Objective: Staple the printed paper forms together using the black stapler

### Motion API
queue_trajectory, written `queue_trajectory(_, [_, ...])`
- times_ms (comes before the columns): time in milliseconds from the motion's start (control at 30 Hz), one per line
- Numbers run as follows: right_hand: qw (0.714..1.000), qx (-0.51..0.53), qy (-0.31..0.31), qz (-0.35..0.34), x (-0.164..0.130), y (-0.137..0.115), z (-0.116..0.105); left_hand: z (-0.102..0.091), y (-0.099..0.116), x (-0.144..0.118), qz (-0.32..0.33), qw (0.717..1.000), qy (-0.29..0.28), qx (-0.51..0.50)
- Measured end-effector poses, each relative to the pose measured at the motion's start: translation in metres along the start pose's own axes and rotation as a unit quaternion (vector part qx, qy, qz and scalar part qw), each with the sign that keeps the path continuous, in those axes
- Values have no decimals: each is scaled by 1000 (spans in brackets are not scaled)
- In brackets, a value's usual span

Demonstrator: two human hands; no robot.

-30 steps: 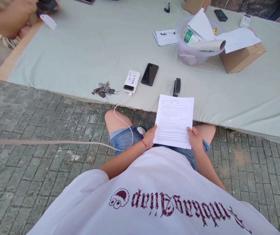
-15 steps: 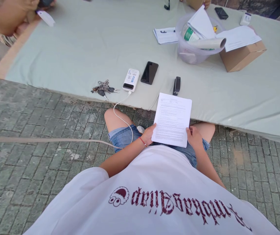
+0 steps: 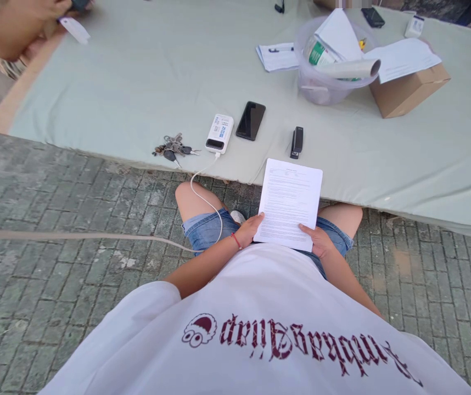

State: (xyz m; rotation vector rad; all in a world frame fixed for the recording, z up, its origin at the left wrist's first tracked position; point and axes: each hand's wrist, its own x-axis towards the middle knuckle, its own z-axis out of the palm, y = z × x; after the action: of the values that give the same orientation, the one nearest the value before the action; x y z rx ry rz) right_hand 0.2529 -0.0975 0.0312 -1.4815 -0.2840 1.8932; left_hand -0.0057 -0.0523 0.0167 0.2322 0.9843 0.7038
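I hold a printed white paper sheet (image 3: 289, 203) over my lap, its top edge near the front of the grey-green covered table (image 3: 136, 82). My left hand (image 3: 247, 230), with a red string at the wrist, grips the sheet's lower left edge. My right hand (image 3: 320, 240) holds the lower right corner, thumb on top. A black stapler (image 3: 297, 141) lies on the table just beyond the sheet.
On the table lie a black phone (image 3: 251, 120), a white power bank (image 3: 219, 133) with a cable running to my lap, keys (image 3: 173, 148), a clear tub (image 3: 328, 71) of papers and a cardboard box (image 3: 408, 90). Another person's arm (image 3: 9, 27) is at top left. Brick paving lies below.
My right hand has slid down and inward along the sheet's right edge to its bottom corner. The sheet sits slightly lower. My left hand keeps its grip.
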Motion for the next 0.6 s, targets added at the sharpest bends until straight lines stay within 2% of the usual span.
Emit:
queue_trajectory(200, [1000, -1, 1, -10, -7, 6, -4, -15, -7, -6, -14, 999, -10, 45])
queue_trajectory(333, [999, -13, 8, -46, -9, -6, 4, -5, 12, 14, -6, 1000, -21, -6])
queue_trajectory(467, [998, -33, -9, -60, -5, -15, 8, 9, 32, 34, -32, 995, -89, -35])
queue_trajectory(533, [997, -48, -8, -61, -2, -13, 5, 11, 31, 36, -38, 994, -102, -8])
queue_trajectory(600, [997, -56, -2, -59, -1, -7, 0, 9, 24, 34, -21, 995, -88, 33])
